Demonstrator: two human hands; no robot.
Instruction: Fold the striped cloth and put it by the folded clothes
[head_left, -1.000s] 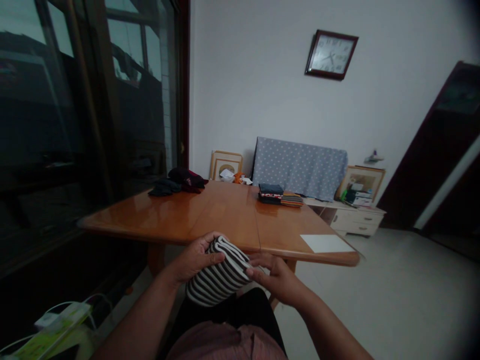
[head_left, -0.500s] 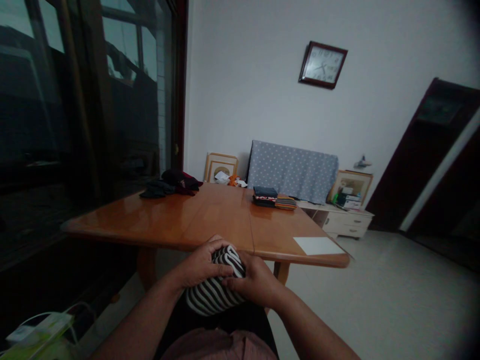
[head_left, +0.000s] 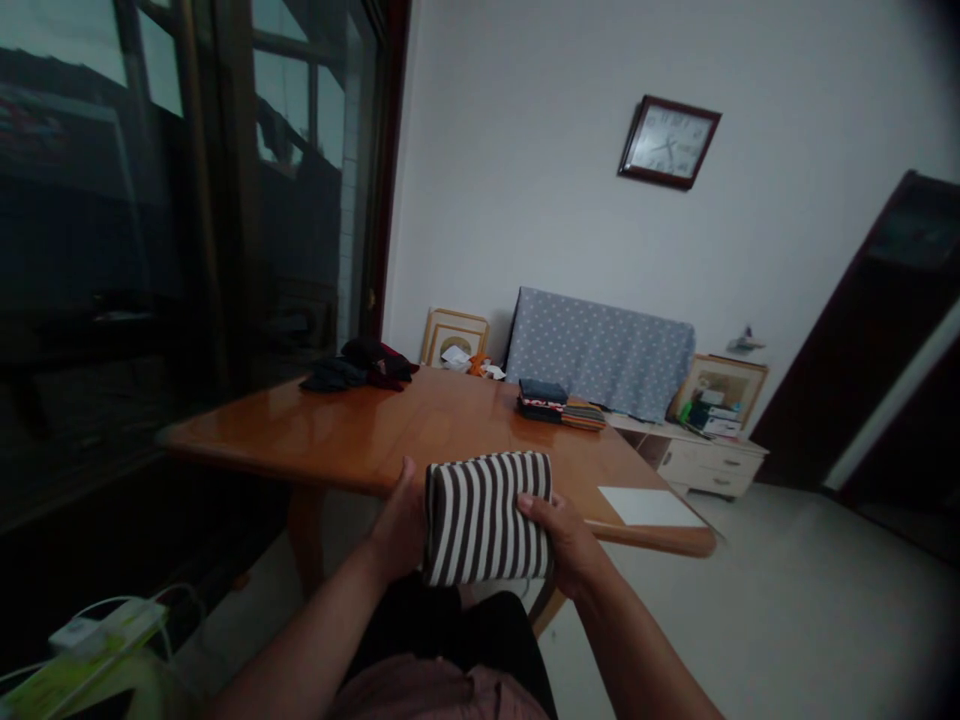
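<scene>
Wooden table (head_left: 390, 420) stretching ahead, stacked folded clothes (head_left: 559, 405) lying on its far side — folded brown-and-white striped cloth (head_left: 487, 518) being held just off the near edge, left hand (head_left: 397, 522) and right hand (head_left: 564, 540) each gripping one end.

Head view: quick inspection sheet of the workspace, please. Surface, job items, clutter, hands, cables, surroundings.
Surface: glossy wooden table.
Job items: folded striped cloth, held up at the table's near edge.
Clutter: dark clothes pile at the far left; folded clothes stack at the far end; white sheet near the right edge.
Hands: left hand and right hand hold the cloth's opposite sides.
Cables: white cables and power strip at lower left, off the table.
Surroundings: wall clock, dotted cover, white drawer cabinet, dark window.
</scene>
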